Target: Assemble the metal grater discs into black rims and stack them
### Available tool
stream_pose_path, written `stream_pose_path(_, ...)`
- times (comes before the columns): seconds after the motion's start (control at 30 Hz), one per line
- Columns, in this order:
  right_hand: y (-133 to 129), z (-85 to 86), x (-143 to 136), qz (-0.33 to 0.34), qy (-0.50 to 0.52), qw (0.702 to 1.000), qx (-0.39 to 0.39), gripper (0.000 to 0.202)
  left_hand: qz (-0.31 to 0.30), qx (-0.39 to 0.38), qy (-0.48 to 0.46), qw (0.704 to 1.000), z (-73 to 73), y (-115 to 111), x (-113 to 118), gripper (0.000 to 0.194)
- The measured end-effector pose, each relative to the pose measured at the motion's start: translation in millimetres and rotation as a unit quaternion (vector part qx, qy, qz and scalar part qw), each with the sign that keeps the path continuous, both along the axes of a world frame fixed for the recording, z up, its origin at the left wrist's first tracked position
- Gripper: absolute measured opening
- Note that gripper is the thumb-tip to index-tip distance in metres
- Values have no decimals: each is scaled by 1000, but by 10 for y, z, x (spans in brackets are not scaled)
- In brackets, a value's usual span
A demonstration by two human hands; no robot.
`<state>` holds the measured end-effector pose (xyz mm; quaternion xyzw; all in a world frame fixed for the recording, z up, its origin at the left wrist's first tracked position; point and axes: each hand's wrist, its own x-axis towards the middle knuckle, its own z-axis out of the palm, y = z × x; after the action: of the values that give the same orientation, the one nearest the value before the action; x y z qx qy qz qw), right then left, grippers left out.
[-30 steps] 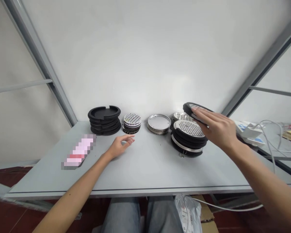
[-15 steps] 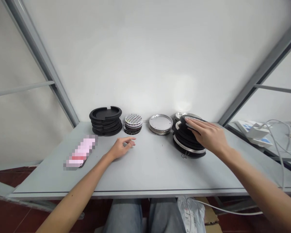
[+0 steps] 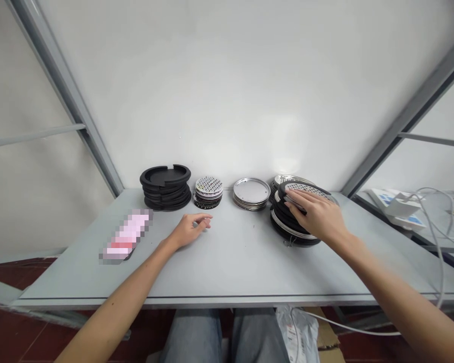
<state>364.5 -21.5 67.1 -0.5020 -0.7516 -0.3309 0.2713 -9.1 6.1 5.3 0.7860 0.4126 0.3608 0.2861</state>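
Observation:
My right hand (image 3: pixel 318 214) lies over a stack on the right, its fingers across the top round piece and its thumb down at the near edge. That top piece is a black-rimmed disc (image 3: pixel 293 188) with a grey, dotted face; the hand covers much of it. Beneath it are more black rings and silver rims (image 3: pixel 289 227), with a small wire loop at the bottom front. Resting on the table, my left hand (image 3: pixel 191 229) has loosely bent fingers apart and holds nothing. Nearest to it is a small stack of round dotted boards (image 3: pixel 209 187).
Black notched round housings (image 3: pixel 165 189) are piled at the left back. Shallow silver round trays (image 3: pixel 251 192) stand in the middle, with more silver pieces (image 3: pixel 287 180) behind the right stack. A phone (image 3: pixel 126 237), blurred out, lies left. White cables (image 3: pixel 435 237) hang at right.
The top disc on the right stack has shifted, and more of its dotted face shows. My right hand has moved slightly left and nearer on it. My left hand stays put.

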Motion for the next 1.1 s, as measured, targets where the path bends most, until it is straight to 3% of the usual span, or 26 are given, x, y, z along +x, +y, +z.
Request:
stream_pose_path(0.4, 27, -2, -171, -6, 55, 998, 12, 33, 22, 24, 22, 999, -57, 44, 20, 34)
stream_pose_path(0.47, -40, -10, -327, 34, 77, 996, 30, 38, 25, 35, 32, 999, -76, 54, 13, 33)
stream_pose_path(0.53, -105, -47, -556, 118, 77, 990, 10, 38, 32, 49, 48, 997, -91, 62, 3, 31)
stream_pose_path(0.63, -100, -169, -955, 276, 24, 955, -108, 35, 41, 78, 76, 993, -102, 75, -17, 31)
stream_pose_path(0.7, 7, -287, -1185, 339, 8, 924, -179, 32, 45, 96, 89, 990, -107, 89, -30, 31)
stream_pose_path(0.9, 468, -662, -1469, 315, 133, 908, -242, 29, 71, 130, 121, 982, -150, 142, -57, 32)
stream_pose_path(1.1, 536, -840, -1366, 271, 181, 901, -286, 29, 84, 126, 138, 979, -168, 163, -65, 33)
